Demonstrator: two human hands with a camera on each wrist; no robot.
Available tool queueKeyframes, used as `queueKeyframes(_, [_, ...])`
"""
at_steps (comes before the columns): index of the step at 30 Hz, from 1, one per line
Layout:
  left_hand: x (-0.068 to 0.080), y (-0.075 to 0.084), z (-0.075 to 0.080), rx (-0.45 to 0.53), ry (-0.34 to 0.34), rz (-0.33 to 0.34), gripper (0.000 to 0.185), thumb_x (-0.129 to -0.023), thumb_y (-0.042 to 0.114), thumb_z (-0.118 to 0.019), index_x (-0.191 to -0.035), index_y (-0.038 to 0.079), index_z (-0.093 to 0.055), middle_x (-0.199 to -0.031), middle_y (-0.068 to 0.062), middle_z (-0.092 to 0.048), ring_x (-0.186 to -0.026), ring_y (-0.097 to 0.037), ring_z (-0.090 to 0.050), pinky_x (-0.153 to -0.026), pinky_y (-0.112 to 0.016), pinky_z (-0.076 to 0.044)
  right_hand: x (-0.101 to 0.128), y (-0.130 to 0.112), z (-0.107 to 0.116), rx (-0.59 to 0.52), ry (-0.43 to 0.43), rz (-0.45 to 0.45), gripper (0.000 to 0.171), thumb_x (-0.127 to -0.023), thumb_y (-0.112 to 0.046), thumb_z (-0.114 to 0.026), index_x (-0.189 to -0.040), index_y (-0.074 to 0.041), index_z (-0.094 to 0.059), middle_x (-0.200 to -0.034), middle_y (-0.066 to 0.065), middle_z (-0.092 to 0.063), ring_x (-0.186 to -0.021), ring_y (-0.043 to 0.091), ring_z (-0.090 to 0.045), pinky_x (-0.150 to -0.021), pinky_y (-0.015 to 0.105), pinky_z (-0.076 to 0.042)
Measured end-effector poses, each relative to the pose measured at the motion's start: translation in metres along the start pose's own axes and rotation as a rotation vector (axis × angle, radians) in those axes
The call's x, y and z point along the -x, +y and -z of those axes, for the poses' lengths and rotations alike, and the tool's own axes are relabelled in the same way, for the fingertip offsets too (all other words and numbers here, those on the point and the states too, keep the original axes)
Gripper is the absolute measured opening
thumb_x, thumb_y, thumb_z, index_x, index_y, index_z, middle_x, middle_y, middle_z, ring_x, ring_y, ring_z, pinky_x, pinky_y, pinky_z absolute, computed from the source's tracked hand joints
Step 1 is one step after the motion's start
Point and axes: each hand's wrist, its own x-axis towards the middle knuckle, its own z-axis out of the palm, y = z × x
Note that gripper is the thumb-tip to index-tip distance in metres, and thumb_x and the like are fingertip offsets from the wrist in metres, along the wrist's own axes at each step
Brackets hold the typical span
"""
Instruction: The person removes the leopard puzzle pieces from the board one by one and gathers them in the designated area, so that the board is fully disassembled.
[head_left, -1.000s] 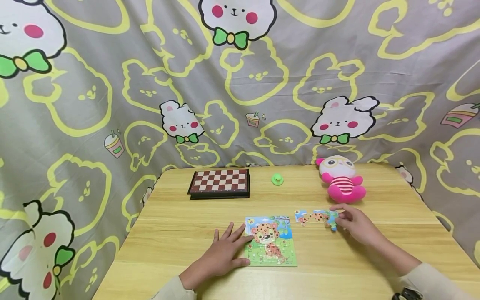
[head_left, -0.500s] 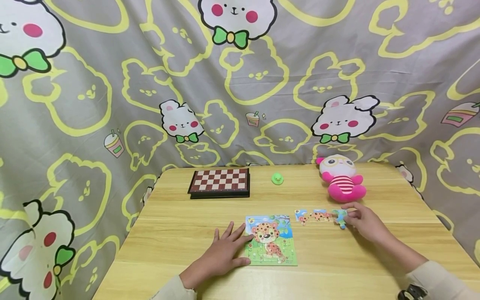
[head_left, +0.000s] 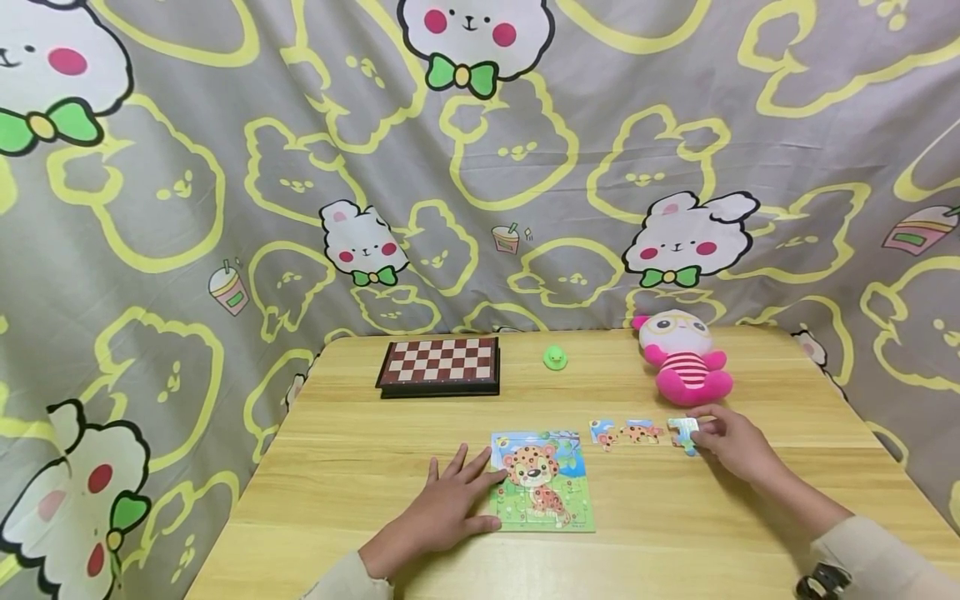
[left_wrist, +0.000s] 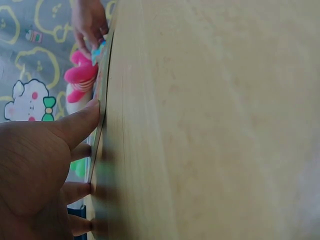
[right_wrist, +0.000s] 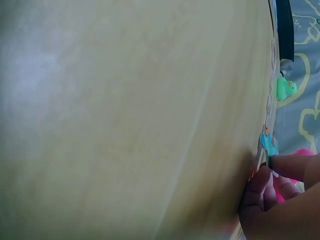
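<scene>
A leopard jigsaw puzzle [head_left: 536, 487] lies on the wooden table in the head view. My left hand [head_left: 450, 504] rests at its left side, fingers spread, the tips and thumb on or right at the edge. To the right, my right hand [head_left: 731, 442] pinches a blue-and-green puzzle piece [head_left: 685, 433] between thumb and fingers; the right wrist view shows this puzzle piece [right_wrist: 269, 145] held at the fingertips. Several loose spotted puzzle pieces [head_left: 637, 433] lie in a short row just left of it, a gap between.
Behind stand a checkered game board box [head_left: 438, 367], a small green duck toy [head_left: 555, 358] and a pink-and-white plush toy [head_left: 690, 367], close behind the right hand. A patterned curtain [head_left: 525, 183] hangs along the table's back edge.
My right hand has drawn the pinched puzzle piece to the right, away from the row of loose pieces, and the piece has turned a little. My left hand stays in place.
</scene>
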Motion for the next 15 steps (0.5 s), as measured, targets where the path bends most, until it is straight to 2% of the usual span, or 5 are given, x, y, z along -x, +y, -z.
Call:
queueKeyframes(7, [-0.0002, -0.0002, -0.0008, 0.006, -0.001, 0.001, 0.068, -0.091, 0.063, -0.052, -0.152, 0.04, -0.033, -0.164, -0.001, -0.015, -0.147, -0.043, -0.008, -0.101, -0.08, -0.011, -0.0026, 0.0019, 0.0015, 0.126, 0.026, 0.034, 0.034, -0.091, -0.01, -0.066, -0.123, 0.002, -0.06, -0.097, 0.013, -0.067, -0.09, 0.026, -0.06, -0.072, 0.033, -0.045])
queueKeyframes(15, [-0.0005, -0.0019, -0.0022, 0.003, -0.003, 0.005, 0.068, -0.09, 0.064, -0.051, -0.151, 0.04, -0.033, -0.164, -0.001, -0.015, -0.148, -0.042, -0.009, -0.101, -0.08, -0.012, -0.0051, 0.0031, 0.0005, 0.175, 0.025, 0.052, 0.032, -0.091, -0.011, -0.066, -0.121, 0.001, -0.062, -0.094, 0.008, -0.066, -0.09, 0.025, -0.059, -0.077, 0.041, -0.046])
